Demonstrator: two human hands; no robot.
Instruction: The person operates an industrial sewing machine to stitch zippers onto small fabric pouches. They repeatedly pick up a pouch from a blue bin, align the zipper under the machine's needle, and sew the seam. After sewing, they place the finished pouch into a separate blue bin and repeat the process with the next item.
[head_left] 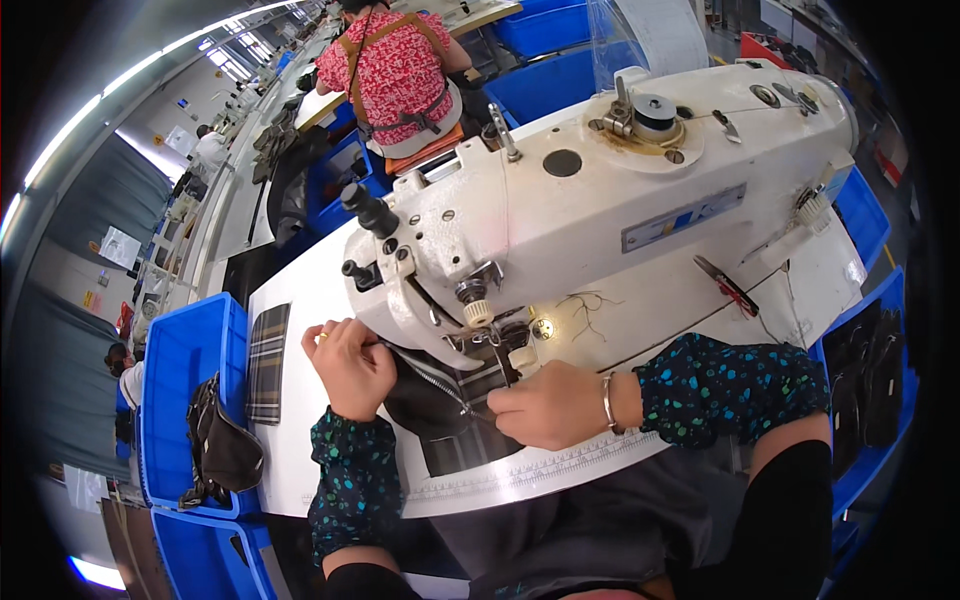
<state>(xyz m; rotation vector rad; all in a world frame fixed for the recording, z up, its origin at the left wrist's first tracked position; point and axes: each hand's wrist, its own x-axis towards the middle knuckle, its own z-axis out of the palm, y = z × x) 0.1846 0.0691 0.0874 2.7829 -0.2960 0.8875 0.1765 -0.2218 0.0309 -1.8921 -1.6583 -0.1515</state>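
A dark leather-like piece (420, 400) with a silver-toothed zipper (437, 383) lies on the sewing machine bed, partly over grey plaid cloth (465, 452). Its upper end reaches under the machine's needle area (490, 335). My left hand (352, 368), a ring on one finger, is closed at the dark piece's upper left edge; its fingertips are partly hidden. Just right of the zipper's lower end, my right hand (553, 405) pinches the work's right edge. A thin dark strip by its fingertips is too small to make out.
The white sewing machine (600, 190) arches over the bed. Red-handled thread snips (728, 287) and loose threads (592, 305) lie right. Left are another plaid piece (268, 365) and a blue bin (190, 340) holding dark pieces. A person in red (395, 75) sits ahead.
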